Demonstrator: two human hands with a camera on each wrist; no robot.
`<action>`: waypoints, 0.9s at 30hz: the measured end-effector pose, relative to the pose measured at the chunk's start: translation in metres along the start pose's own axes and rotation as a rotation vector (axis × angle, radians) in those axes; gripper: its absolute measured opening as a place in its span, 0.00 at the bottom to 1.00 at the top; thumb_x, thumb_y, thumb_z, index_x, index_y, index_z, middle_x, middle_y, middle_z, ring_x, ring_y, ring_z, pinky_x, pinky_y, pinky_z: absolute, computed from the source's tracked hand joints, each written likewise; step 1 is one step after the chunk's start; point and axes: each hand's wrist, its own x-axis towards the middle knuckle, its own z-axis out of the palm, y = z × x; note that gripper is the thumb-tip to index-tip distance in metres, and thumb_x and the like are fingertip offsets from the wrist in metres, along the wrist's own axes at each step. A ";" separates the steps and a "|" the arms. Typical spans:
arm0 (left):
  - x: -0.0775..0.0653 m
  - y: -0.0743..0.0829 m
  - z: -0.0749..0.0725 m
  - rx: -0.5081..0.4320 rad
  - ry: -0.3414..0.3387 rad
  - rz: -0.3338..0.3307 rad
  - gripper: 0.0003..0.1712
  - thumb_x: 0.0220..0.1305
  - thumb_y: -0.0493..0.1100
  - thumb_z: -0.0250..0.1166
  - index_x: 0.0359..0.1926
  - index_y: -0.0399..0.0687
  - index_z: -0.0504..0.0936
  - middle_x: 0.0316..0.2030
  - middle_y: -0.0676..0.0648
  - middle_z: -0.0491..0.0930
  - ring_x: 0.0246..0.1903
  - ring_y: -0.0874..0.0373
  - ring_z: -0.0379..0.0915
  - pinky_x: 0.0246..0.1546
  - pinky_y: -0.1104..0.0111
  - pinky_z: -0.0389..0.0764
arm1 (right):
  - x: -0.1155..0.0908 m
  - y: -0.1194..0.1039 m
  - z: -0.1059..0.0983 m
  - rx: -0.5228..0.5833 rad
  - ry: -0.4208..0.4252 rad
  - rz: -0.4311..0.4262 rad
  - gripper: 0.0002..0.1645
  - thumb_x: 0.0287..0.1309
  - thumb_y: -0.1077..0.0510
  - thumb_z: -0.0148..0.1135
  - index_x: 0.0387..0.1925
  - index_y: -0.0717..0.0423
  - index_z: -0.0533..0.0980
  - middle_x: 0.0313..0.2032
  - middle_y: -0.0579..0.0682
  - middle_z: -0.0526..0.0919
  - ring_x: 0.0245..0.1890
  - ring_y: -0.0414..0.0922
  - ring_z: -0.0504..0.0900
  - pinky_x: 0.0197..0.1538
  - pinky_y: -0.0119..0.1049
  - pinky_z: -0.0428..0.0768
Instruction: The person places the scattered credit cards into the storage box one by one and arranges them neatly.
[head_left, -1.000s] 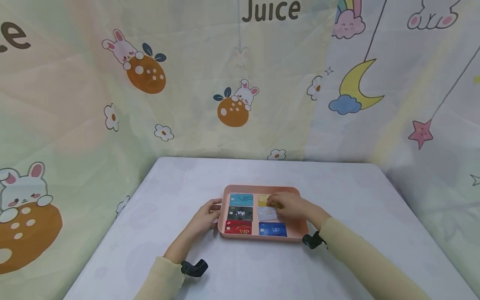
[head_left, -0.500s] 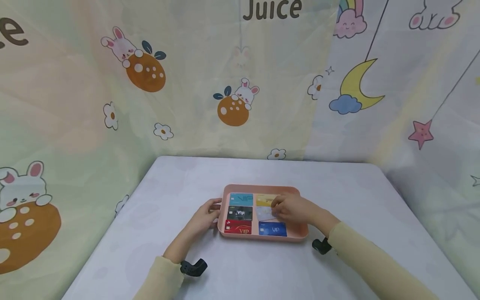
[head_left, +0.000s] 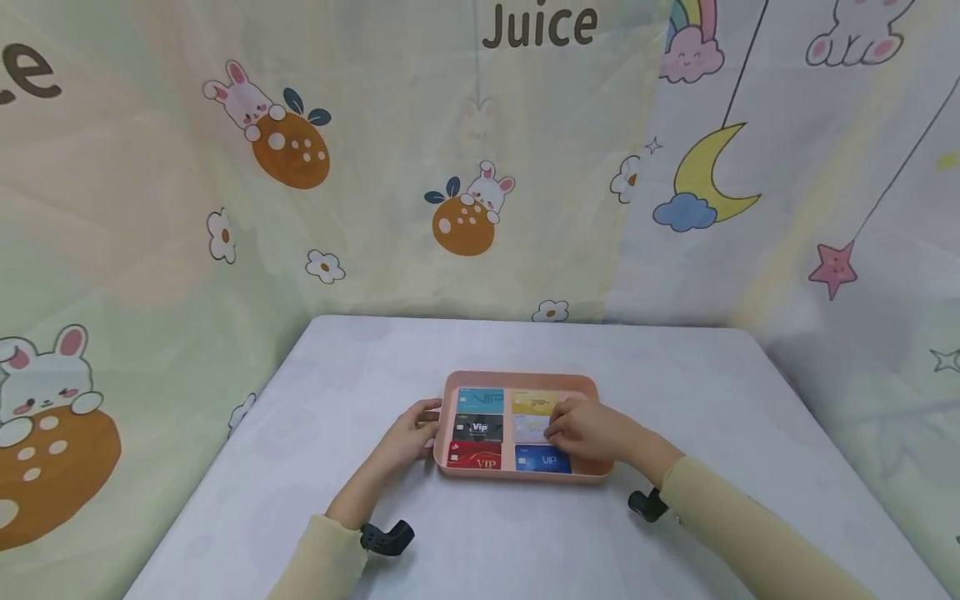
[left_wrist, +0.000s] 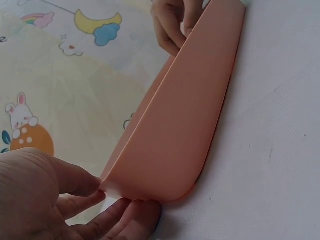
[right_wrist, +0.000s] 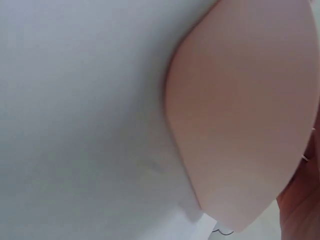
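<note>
A pink tray (head_left: 521, 476) on the table holds two columns of bank-style cards. On the left lie a light-blue VIP card (head_left: 480, 401), a black Vip card (head_left: 477, 428) and a red VIP card (head_left: 474, 455). The right column has a gold card (head_left: 531, 403), a pale silvery card (head_left: 528, 428) and a blue VIP card (head_left: 542, 458). My right hand (head_left: 592, 429) pinches the pale card at its right side, with curled fingers covering that part. Against the tray's outer left wall, my left hand (head_left: 408, 437) rests its fingertips, also visible in the left wrist view.
The tray stands on a white-covered table (head_left: 375, 358). Patterned fabric walls (head_left: 390, 150) rise behind and at the sides. Each wrist carries a black camera mount (head_left: 387, 537). In the right wrist view, the tray's outer wall (right_wrist: 245, 115) fills much of the frame.
My right hand has moved from the gold card down to the pale card. The gold card shows more fully, and the pale card lies straighter below it. My left hand stays at the tray.
</note>
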 end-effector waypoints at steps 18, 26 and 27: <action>0.004 0.001 0.001 0.020 -0.005 0.020 0.27 0.77 0.42 0.56 0.73 0.44 0.68 0.63 0.36 0.75 0.57 0.44 0.80 0.48 0.56 0.88 | 0.003 -0.003 0.005 -0.037 -0.018 0.008 0.10 0.68 0.49 0.66 0.45 0.46 0.89 0.48 0.41 0.86 0.49 0.39 0.82 0.58 0.39 0.84; 0.005 0.005 -0.011 0.028 -0.010 -0.004 0.27 0.77 0.43 0.57 0.73 0.43 0.69 0.62 0.37 0.76 0.49 0.51 0.83 0.45 0.59 0.89 | -0.005 0.006 -0.011 -0.076 0.091 0.053 0.14 0.70 0.47 0.64 0.50 0.47 0.87 0.53 0.45 0.85 0.55 0.46 0.82 0.62 0.47 0.83; 0.007 0.007 -0.014 0.047 0.001 -0.003 0.27 0.78 0.44 0.57 0.72 0.43 0.69 0.61 0.37 0.77 0.48 0.51 0.83 0.45 0.60 0.89 | -0.006 0.010 -0.015 -0.077 0.117 0.063 0.15 0.70 0.47 0.64 0.51 0.48 0.86 0.54 0.47 0.84 0.56 0.48 0.82 0.63 0.50 0.82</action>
